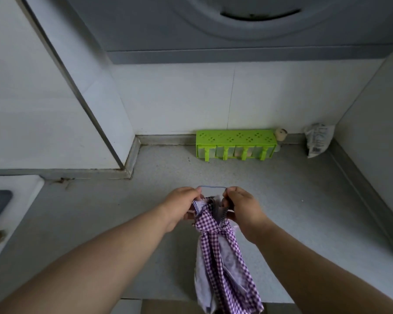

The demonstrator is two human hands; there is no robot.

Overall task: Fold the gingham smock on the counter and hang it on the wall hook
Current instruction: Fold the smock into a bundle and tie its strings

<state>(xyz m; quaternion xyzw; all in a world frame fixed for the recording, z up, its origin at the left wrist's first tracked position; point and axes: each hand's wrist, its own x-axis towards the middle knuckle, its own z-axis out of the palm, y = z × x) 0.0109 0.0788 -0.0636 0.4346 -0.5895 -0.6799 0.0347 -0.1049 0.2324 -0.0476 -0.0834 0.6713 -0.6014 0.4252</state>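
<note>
The purple-and-white gingham smock (220, 257) hangs as a narrow folded bundle above the grey counter (100, 211), tied around its upper part. My left hand (182, 205) and my right hand (241, 207) both grip its top. Between their fingertips they stretch a thin pale-blue loop (212, 186) flat and level. The bottom of the smock runs out of the frame. No wall hook is in view.
A green perforated rack (235, 143) with small containers stands against the back wall, a small jar (281, 134) and a white packet (318, 140) to its right. A range hood (247, 26) hangs overhead. A white stove edge (11, 200) is at the left.
</note>
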